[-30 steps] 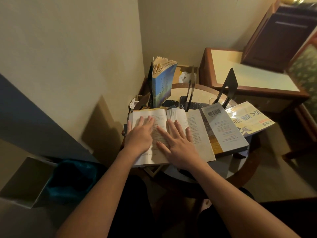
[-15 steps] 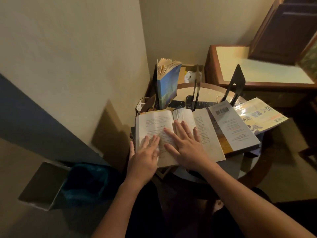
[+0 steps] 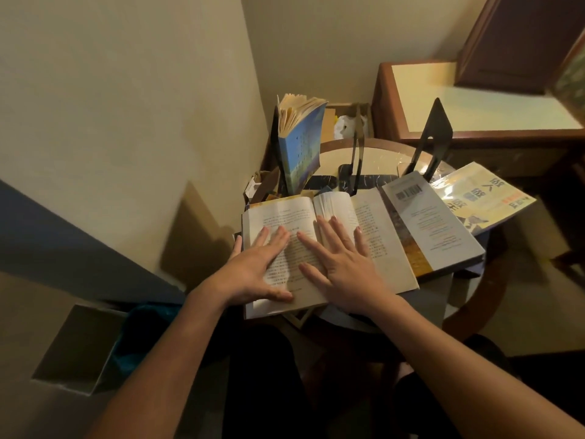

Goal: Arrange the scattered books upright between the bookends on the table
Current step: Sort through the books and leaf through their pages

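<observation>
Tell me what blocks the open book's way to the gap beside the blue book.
Nothing visible does. Left hand and right hand lie flat on the open book; the gap behind it, between blue book and middle bookend, looks free.

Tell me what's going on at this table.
A person is sorting books. The left hand and right hand both lie flat on an open book at the near edge of the round table. Only the blue book stands upright, at the back left. A black bookend stands at the back right. A barcode-backed book and a yellow book lie flat on the right.
</observation>
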Tool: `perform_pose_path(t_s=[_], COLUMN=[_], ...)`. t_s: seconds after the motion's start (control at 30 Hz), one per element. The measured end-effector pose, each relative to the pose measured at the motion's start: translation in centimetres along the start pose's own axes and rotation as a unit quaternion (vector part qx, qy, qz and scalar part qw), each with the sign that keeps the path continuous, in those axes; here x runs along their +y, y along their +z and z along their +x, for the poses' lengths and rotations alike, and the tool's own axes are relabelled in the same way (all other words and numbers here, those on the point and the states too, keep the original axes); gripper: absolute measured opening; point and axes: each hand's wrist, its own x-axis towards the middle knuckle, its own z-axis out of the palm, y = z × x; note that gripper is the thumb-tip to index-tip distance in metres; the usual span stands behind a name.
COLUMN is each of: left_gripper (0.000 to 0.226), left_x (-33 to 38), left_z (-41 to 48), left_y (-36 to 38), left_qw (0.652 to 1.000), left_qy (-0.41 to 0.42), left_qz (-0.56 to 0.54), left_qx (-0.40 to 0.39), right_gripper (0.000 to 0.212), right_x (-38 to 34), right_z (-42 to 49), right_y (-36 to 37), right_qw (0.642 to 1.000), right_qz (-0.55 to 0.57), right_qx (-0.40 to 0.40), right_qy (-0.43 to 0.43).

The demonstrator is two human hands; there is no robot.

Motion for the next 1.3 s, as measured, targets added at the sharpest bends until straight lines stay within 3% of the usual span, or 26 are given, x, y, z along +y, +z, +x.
perform_pose_path(t_s=[0.27, 0.43, 0.57, 0.67, 0.83, 0.97, 1.1, 1.23, 1.3], left_gripper=[0.103, 0.080, 0.065, 0.054, 0.053, 0.060, 0.070, 0.060, 0.051], left_x=[-0.4, 1.1, 0.1, 1.1, 3.5, 3.0, 2.8, 3.1, 3.2], left_z=[1.6, 2.1, 5.0, 4.9, 0.2, -2.5, -3.7, -3.4, -3.5], left_y=[-0.1, -1.9, -2.6, -1.2, 4.0, 6.1, 6.5, 5.8, 5.5], left_qw=[0.996, 0.990, 0.986, 0.976, 0.968, 0.970, 0.973, 0.959, 0.930], left_qy=[-0.002, -0.040, -0.059, -0.093, -0.060, -0.070, -0.069, -0.098, -0.110], left_qz=[-0.029, -0.073, -0.011, 0.000, 0.001, 0.009, -0.023, -0.154, -0.262], left_qx=[0.086, 0.117, 0.157, 0.196, 0.245, 0.232, 0.221, 0.214, 0.232], right_gripper=[0.063, 0.063, 0.062, 0.062, 0.067, 0.086, 0.104, 0.104, 0.105], right_x=[0.1, 0.0, 0.0, 0.0, -0.6, -1.4, -2.1, -1.9, -2.1], right_z=[-0.1, -0.1, 0.2, 0.1, -0.3, -1.2, -2.4, -2.8, -2.9], right_y=[0.1, -0.1, -0.2, -0.5, -0.8, -2.1, -3.9, -5.3, -5.7], right_qw=[1.000, 1.000, 1.000, 1.000, 1.000, 0.991, 0.955, 0.919, 0.914], right_qz=[-0.004, -0.004, -0.012, -0.009, 0.030, 0.116, 0.270, 0.374, 0.391], right_qx=[0.011, 0.001, -0.010, -0.021, -0.004, 0.066, 0.101, 0.078, 0.068], right_qy=[-0.014, -0.007, -0.004, -0.005, -0.001, 0.009, 0.061, 0.097, 0.090])
